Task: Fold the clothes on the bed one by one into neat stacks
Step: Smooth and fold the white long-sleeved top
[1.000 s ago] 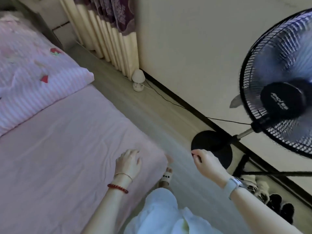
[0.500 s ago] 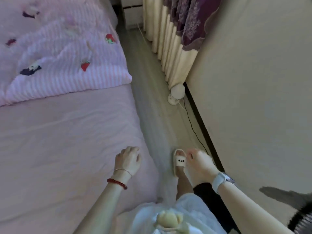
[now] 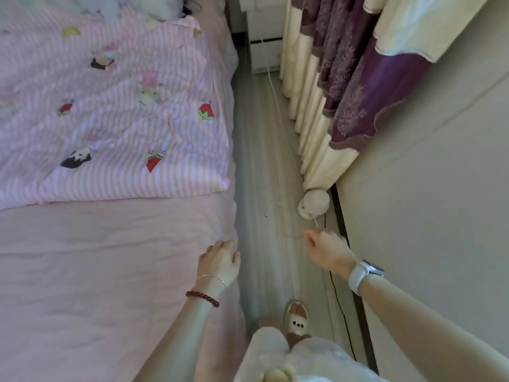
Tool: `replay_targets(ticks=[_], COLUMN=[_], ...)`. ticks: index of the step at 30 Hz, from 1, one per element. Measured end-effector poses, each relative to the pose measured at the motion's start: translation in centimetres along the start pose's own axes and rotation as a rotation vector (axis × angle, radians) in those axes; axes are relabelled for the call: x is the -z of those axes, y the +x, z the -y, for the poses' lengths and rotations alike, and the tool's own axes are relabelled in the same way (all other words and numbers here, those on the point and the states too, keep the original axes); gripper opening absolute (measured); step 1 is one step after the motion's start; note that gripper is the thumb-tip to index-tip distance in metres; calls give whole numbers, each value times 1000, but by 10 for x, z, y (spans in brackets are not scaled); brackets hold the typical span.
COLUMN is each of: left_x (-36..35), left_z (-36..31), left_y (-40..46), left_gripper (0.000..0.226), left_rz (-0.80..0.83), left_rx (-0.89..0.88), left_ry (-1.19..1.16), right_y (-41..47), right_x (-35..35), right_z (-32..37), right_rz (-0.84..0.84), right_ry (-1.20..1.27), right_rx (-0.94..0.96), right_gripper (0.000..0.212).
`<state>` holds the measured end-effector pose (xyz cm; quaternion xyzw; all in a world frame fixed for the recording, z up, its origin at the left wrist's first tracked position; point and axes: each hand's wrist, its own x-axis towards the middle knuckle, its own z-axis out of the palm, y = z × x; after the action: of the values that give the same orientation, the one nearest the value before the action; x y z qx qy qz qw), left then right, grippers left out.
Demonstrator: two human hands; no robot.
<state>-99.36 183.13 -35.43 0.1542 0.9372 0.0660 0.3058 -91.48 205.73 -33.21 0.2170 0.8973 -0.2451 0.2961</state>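
A person is standing beside the bed (image 3: 110,271), left hand (image 3: 219,261) loosely curled and empty at its edge, right hand (image 3: 326,250) fisted, holding nothing visible; no loose clothes showing near either hand, so finding one probably comes next.

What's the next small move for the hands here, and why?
Probably walk on along the bed toward its far end and reach there. Both the left hand and right hand hold nothing, the pink sheet nearby is bare, and the only loose items show beyond the striped quilt, though those are too blurred to identify.
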Motion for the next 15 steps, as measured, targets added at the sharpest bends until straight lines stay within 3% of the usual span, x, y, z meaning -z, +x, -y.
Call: replay_targets(ticks=[8, 15], left_x=[68, 190], left_z=[20, 34], left_y=[102, 256], left_gripper=[33, 37], left_rz=[-42, -104], left_rx=[165, 114], left_ry=[-107, -147], right_y=[123, 261], right_x=[88, 192], right_z=[42, 124], right_rz=[-5, -59], right_ry=[-57, -69], right_rx=[89, 81], right_gripper=[24, 33])
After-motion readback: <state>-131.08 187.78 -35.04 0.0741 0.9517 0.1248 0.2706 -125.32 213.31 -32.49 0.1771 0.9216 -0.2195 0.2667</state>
